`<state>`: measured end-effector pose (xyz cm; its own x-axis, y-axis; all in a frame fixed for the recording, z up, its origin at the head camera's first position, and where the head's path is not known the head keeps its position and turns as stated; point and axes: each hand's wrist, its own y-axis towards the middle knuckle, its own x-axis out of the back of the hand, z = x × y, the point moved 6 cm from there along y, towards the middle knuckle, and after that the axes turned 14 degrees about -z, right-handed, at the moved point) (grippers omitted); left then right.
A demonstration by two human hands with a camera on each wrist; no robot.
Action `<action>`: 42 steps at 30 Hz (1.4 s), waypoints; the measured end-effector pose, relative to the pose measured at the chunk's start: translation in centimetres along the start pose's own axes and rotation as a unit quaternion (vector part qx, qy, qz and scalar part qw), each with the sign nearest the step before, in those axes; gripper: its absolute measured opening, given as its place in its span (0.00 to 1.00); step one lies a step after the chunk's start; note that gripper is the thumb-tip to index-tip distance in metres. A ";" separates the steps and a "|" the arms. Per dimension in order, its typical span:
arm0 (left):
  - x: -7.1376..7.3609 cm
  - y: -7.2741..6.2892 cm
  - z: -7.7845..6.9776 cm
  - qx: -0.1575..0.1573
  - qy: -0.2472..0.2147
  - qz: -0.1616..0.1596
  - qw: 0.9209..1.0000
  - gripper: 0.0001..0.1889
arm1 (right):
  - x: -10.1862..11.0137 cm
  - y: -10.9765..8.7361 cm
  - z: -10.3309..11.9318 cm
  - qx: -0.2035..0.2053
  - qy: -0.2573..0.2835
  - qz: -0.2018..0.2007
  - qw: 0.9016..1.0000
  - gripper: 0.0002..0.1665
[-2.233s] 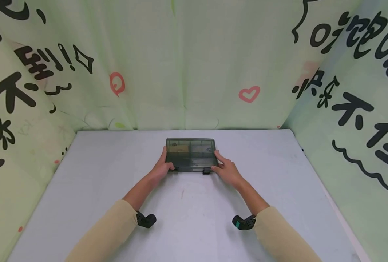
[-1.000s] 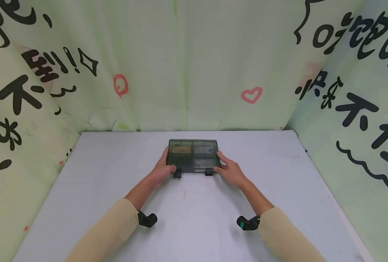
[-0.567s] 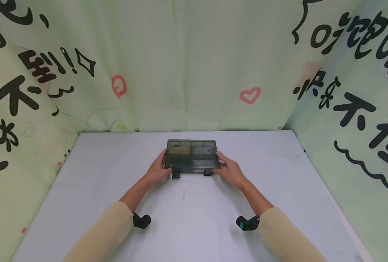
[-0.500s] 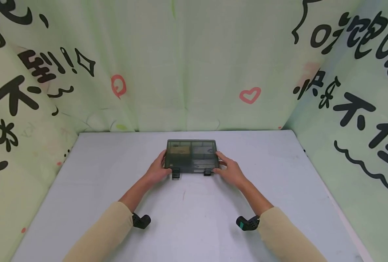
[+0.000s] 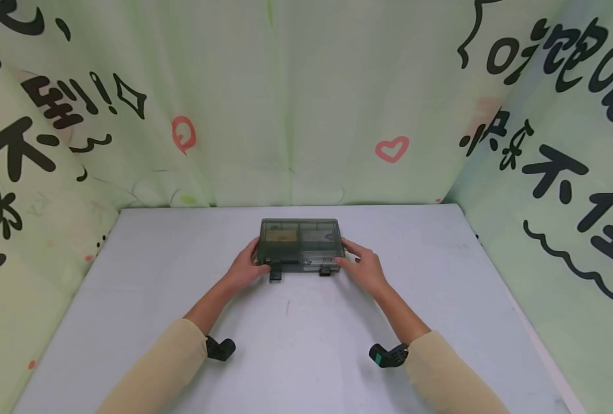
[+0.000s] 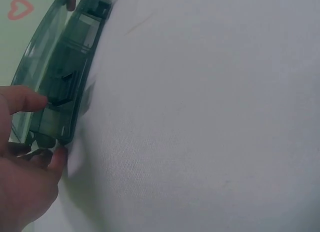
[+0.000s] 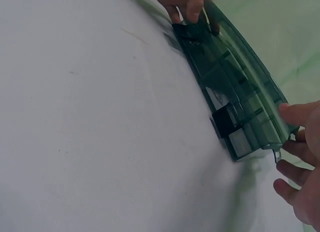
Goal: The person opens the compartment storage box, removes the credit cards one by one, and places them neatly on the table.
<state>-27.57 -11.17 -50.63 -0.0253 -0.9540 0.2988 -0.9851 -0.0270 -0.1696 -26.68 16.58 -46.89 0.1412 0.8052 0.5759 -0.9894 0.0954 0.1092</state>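
Note:
A dark translucent plastic compartment box [image 5: 301, 238] lies toward the back of the table, a tan item [image 5: 281, 236] showing through its lid. At its front, the left latch [image 5: 275, 272] and right latch [image 5: 325, 269] jut out and down. My left hand [image 5: 244, 268] grips the left side, thumb at the front near the latch; in the left wrist view its fingertips [image 6: 59, 159] reach round the end. My right hand [image 5: 362, 265] holds the right front corner; its thumb [image 7: 290, 114] is on the lid's edge in the right wrist view, several fingers below it.
A white-covered table [image 5: 306, 345] stretches in front of the box. Pale green curtains [image 5: 337, 86] with black lettering and red drawings hang behind and on both sides. A black wrist camera [image 5: 221, 348] sits on the left wrist, another black camera [image 5: 388, 355] on the right.
The left latch, earlier behind my left thumb, now hangs out like the right one. My left hand has shifted slightly left, and my right thumb has moved up onto the lid's edge.

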 end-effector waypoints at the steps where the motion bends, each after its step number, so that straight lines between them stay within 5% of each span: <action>1: 0.1 -0.1 0.0 -0.004 0.000 -0.001 1.000 0.45 | 0.1 0.1 0.0 0.001 0.002 -0.006 1.000 0.34; 20: 0.3 0.1 0.3 -0.013 0.013 -0.001 1.000 0.44 | 1.4 1.5 2.4 -0.083 0.139 -0.023 0.986 0.31; 42: 0.3 0.2 0.4 0.000 0.017 -0.007 1.000 0.43 | 1.6 5.4 4.0 -0.061 0.115 -0.005 0.991 0.31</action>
<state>-27.70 -11.59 -50.92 -0.0177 -0.9427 0.3331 -0.9855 -0.0397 -0.1647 -31.69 16.05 -42.15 0.1540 0.9146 0.3739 -0.9866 0.1630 0.0076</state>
